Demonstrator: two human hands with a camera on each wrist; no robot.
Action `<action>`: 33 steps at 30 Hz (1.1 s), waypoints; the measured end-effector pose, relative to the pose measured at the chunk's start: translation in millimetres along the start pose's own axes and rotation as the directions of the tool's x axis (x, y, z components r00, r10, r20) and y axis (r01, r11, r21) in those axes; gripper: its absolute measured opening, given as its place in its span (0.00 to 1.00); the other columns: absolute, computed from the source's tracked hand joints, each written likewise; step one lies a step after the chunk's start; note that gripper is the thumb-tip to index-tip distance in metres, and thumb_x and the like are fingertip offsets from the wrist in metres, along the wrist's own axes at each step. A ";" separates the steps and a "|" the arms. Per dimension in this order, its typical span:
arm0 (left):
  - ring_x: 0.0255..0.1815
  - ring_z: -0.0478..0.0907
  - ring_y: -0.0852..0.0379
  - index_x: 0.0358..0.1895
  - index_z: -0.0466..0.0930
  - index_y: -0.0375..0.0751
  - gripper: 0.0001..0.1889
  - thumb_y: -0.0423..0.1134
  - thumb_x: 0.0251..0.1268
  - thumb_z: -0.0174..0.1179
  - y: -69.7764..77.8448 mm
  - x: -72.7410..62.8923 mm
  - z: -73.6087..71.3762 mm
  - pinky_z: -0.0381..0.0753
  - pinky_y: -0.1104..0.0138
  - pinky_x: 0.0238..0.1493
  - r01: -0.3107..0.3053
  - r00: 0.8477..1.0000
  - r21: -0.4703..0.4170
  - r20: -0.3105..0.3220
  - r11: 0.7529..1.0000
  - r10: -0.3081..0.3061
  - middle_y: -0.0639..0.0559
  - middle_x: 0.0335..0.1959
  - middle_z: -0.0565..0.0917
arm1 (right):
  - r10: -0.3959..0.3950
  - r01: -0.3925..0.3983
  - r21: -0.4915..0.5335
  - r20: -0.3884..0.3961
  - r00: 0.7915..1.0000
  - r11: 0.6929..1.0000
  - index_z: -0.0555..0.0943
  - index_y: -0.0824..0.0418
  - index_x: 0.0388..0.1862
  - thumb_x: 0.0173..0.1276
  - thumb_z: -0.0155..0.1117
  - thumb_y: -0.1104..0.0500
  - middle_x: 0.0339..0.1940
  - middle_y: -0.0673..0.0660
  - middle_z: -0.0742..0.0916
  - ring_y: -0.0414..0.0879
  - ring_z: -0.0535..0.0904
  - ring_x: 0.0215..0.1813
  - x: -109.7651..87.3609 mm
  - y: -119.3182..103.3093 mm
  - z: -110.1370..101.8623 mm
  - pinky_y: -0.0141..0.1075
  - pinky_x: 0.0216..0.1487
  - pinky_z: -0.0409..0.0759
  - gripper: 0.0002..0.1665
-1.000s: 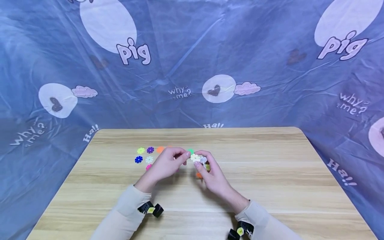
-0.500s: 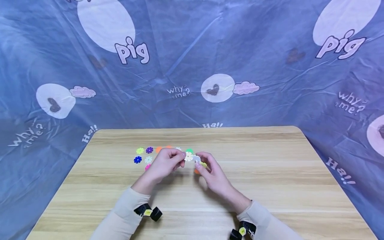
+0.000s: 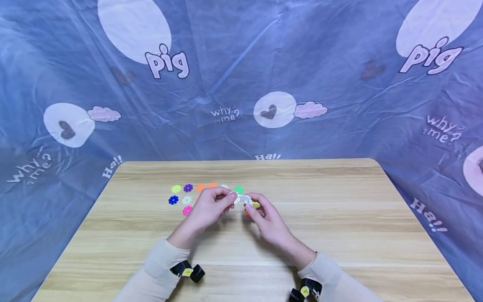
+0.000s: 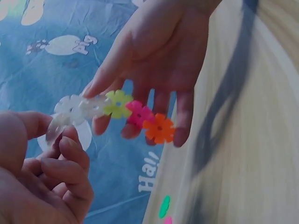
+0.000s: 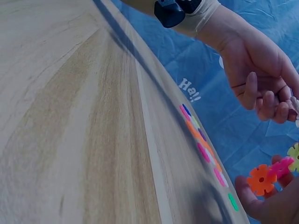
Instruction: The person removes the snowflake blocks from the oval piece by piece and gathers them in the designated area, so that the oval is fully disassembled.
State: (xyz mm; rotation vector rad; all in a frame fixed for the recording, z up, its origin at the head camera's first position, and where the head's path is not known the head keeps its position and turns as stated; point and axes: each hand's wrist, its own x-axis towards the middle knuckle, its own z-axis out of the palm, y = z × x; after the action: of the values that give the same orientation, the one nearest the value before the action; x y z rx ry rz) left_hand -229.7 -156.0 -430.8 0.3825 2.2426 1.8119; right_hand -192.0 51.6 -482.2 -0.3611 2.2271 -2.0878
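Note:
My left hand (image 3: 207, 207) pinches a whitish flower-shaped disc (image 4: 57, 129) between thumb and fingers. My right hand (image 3: 269, 220) holds a chain of interlocked flower discs with its thumb and fingers. In the left wrist view the chain runs from a white disc (image 4: 70, 108) through another whitish disc (image 4: 95, 107), a yellow disc (image 4: 118, 104) and a pink disc (image 4: 139, 114) to an orange disc (image 4: 160, 128) at the free end. The left hand's disc meets the chain's white end; whether their slots are joined I cannot tell. In the right wrist view fingers hide much of the white end.
Loose flower discs lie in rows on the wooden table (image 3: 339, 201), left of and behind the hands. Among them are a dark blue disc (image 3: 173, 200), a purple disc (image 3: 188, 188) and a green disc (image 3: 238, 190). A patterned blue cloth (image 3: 211, 138) hangs behind the table.
The left hand's pale disc has come from in front of the green disc to lower left, and the chain has shifted slightly left with it. Both hands keep their hold.

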 end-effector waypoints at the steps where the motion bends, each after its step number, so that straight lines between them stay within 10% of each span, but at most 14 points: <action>1: 0.21 0.70 0.62 0.45 0.86 0.27 0.12 0.37 0.80 0.62 -0.2 -0.1 0.9 0.68 0.72 0.21 0.009 1.000 -0.009 0.002 1.000 -0.009 0.54 0.25 0.83 | -0.004 0.004 -0.012 -0.001 1.000 1.000 0.73 0.65 0.74 0.86 0.56 0.62 0.66 0.72 0.80 0.61 0.83 0.57 -0.1 -0.2 0.1 0.49 0.63 0.88 0.22; 11: 0.17 0.70 0.65 0.41 0.85 0.29 0.09 0.35 0.79 0.65 0.2 -1.9 5.0 0.69 0.74 0.17 0.086 0.996 -0.127 -0.008 0.988 -0.088 0.57 0.23 0.84 | -0.108 0.103 -0.116 -0.038 0.993 0.988 0.76 0.64 0.73 0.82 0.63 0.61 0.63 0.66 0.84 0.43 0.81 0.56 -0.8 -0.8 1.3 0.35 0.56 0.86 0.23; 33: 0.17 0.64 0.62 0.44 0.81 0.30 0.11 0.37 0.84 0.58 4.2 -5.1 2.8 0.64 0.73 0.18 0.061 0.997 -0.053 0.045 0.997 -0.059 0.55 0.23 0.77 | -0.096 0.088 -0.149 -0.049 0.994 0.985 0.78 0.58 0.73 0.82 0.63 0.61 0.62 0.63 0.85 0.50 0.82 0.54 -1.9 -4.6 -0.8 0.34 0.54 0.86 0.23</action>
State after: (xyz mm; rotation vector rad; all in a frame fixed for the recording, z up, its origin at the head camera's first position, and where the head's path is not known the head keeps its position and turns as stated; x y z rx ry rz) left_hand -223.8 -154.4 -427.2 0.3371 2.1481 1.8123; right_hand -189.7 52.6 -477.8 -0.4284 2.4498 -2.0054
